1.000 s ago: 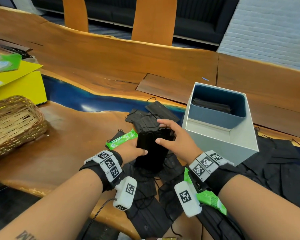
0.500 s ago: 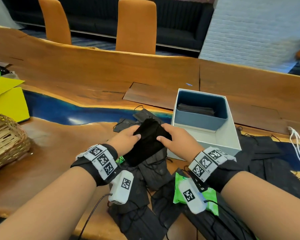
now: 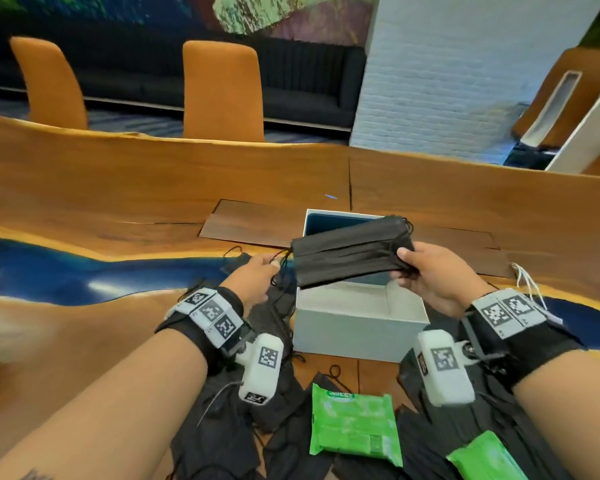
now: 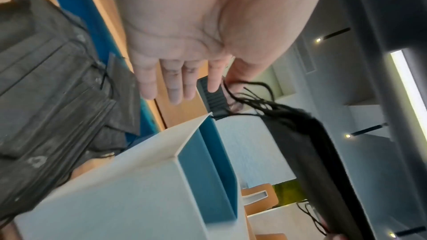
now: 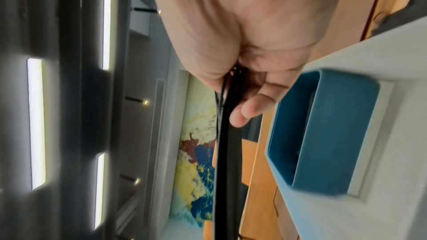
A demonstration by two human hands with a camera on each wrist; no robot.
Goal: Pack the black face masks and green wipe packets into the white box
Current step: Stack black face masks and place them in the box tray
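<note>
A stack of black face masks (image 3: 352, 252) is held in the air directly above the white box (image 3: 357, 327), stretched out flat between two hands. The right hand (image 3: 433, 275) is closed on the stack's right end, thumb on top and fingers beneath, as is confirmed in the right wrist view, where the layered edges run out from the pinch. The left hand (image 3: 253, 277) is at the stack's left end; its outer fingers (image 4: 175, 87) are seen extended in the left wrist view, while a bundle of ear loops (image 4: 251, 98) appears to be caught between forefinger and thumb. Whether the mask fabric itself is gripped on that side cannot be told.

Inside the white box a blue inner tray (image 5: 323, 130) is fitted at the far end; its contents are hidden by the held stack.

The main risk is judged to lie with the loops: if only elastic is held on the left, the stack may sag or fan apart as it is lowered, and loose masks could catch on the box rim. Loops may also snag the masks strewn on the table (image 3: 101, 202) just left of the box. Two green wipe packets (image 3: 354, 424) lie in front of the box, not yet packed
</note>
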